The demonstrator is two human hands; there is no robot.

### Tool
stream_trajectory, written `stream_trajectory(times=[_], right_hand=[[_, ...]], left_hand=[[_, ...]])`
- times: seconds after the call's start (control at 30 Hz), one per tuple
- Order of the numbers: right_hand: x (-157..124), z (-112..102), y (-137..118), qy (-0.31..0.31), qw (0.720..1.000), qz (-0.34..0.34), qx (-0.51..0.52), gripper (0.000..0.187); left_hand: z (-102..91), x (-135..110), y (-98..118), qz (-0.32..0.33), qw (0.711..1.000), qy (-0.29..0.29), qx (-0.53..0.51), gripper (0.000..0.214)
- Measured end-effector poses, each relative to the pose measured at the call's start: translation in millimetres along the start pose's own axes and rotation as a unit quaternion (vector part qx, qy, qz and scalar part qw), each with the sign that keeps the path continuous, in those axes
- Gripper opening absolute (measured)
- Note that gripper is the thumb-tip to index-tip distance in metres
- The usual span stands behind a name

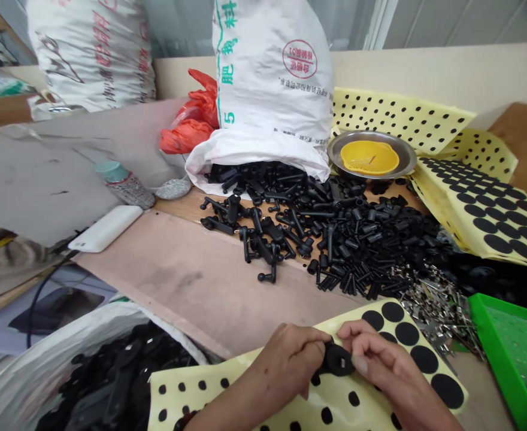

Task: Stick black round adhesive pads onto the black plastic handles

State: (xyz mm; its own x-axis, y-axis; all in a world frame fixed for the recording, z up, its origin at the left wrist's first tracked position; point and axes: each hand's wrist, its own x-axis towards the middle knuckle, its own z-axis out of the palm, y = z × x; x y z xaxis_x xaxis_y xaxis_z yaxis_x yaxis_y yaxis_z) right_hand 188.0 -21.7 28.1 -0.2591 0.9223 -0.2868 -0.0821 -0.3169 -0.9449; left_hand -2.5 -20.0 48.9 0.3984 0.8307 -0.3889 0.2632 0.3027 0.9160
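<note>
Both my hands meet at the bottom centre over a yellow backing sheet (245, 389) dotted with round black stickers. My left hand (290, 359) and my right hand (380, 359) are both closed on one small black plastic part (338, 361) held between them just above the sheet. A row of larger black round pads (407, 333) lies on the sheet to the right of my hands. Beyond, a heap of black plastic parts (326, 233) spills from a white woven sack (267, 90) onto the wooden table (191, 275).
Small metal pieces (438, 305) lie beside a green tray (510, 353) at right. More yellow sticker sheets (483, 209) and a metal dish with a yellow lid (371, 155) sit behind. A white power bank (106, 227), bottle (124, 182), red bag (187, 126); bag of black parts (120, 377) lower left.
</note>
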Motion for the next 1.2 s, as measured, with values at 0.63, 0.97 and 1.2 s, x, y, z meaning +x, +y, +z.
stream_trajectory(times=[0.63, 0.97, 1.2], right_hand=[[-0.9, -0.8, 0.8, -0.015, 0.999, 0.016, 0.032, 0.023], [-2.3, 0.5, -2.4, -0.011, 1.0, 0.021, 0.013, 0.027], [-3.9, 3.2, -0.4, 0.008, 0.999, -0.016, -0.045, 0.029]], left_hand=[[0.6, 1.7, -2.1, -0.012, 1.0, 0.003, 0.013, 0.032], [1.5, -0.9, -4.2, 0.011, 0.999, 0.008, 0.043, 0.031], [0.6, -3.2, 0.4, 0.021, 0.999, 0.005, 0.031, 0.03]])
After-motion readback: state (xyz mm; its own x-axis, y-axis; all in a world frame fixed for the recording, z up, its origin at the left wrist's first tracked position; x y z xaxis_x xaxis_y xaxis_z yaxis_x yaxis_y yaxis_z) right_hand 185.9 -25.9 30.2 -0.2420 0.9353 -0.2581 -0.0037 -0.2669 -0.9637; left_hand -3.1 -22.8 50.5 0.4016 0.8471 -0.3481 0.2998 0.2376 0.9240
